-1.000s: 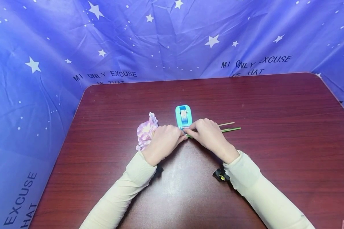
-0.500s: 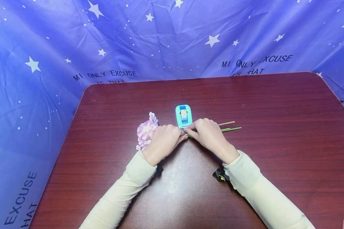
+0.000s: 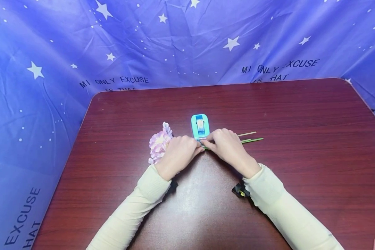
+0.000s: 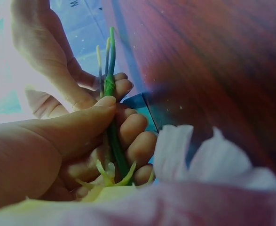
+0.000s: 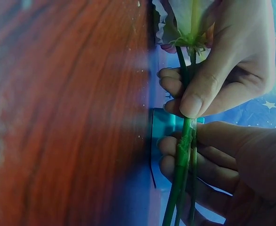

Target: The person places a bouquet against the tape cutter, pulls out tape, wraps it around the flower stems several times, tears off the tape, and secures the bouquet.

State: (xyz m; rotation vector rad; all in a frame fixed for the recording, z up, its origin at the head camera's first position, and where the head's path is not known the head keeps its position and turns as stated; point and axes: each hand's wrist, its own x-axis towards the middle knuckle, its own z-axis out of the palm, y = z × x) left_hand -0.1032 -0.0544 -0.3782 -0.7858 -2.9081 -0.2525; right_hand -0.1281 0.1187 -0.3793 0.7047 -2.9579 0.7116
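Both hands meet at the middle of the dark red table [image 3: 268, 111], just in front of a turquoise tape dispenser [image 3: 200, 126]. My left hand [image 3: 180, 152] grips a bundle of green flower stems [image 4: 112, 136] between thumb and curled fingers, close under the pink and white blossoms [image 3: 158, 144]. My right hand [image 3: 225, 146] pinches the same stems [image 5: 182, 155] a little further along. The stem ends [image 3: 251, 140] stick out to the right of it. Clear tape seems to run round the stems [image 5: 190, 126] between the two hands.
A blue star-print cloth [image 3: 81, 52] hangs behind the table and down its left side. Black wrist straps [image 3: 240, 190] sit under both cream sleeves. The dispenser [image 5: 165, 123] stands right behind the fingers.
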